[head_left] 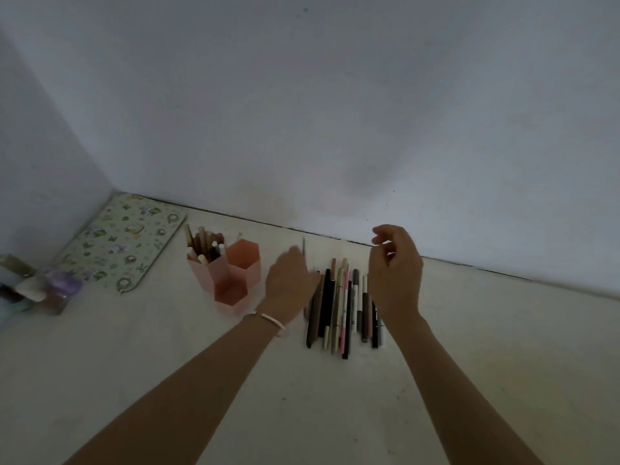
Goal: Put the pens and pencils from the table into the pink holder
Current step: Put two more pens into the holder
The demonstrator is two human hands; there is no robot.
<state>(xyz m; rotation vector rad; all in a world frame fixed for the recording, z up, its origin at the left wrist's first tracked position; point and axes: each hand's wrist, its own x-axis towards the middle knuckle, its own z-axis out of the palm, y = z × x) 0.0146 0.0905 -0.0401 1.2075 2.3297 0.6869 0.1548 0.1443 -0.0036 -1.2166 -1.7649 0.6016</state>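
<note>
White wall corner, pale bench [469, 364]. Pink holder [228, 273] sits left of the row of pens and pencils [339, 307], near but apart. Back-left cell is crowded, the other two look empty. Left hand [288, 283] pinches a thin pencil [304, 250], tip up, between row and holder (blurred). Right hand [396, 273] hovers over the row, fingers loosely curled, holding nothing. Risks: pencil snags the rim or packed cell and tips the holder; right wrist sweeps the row and sets pens rolling.

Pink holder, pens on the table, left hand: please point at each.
pink holder [229, 305]: head view, front wall of its lowest cell.
pens on the table [326, 303]: head view, middle of the row.
left hand [288, 283]: head view, its back.
</note>
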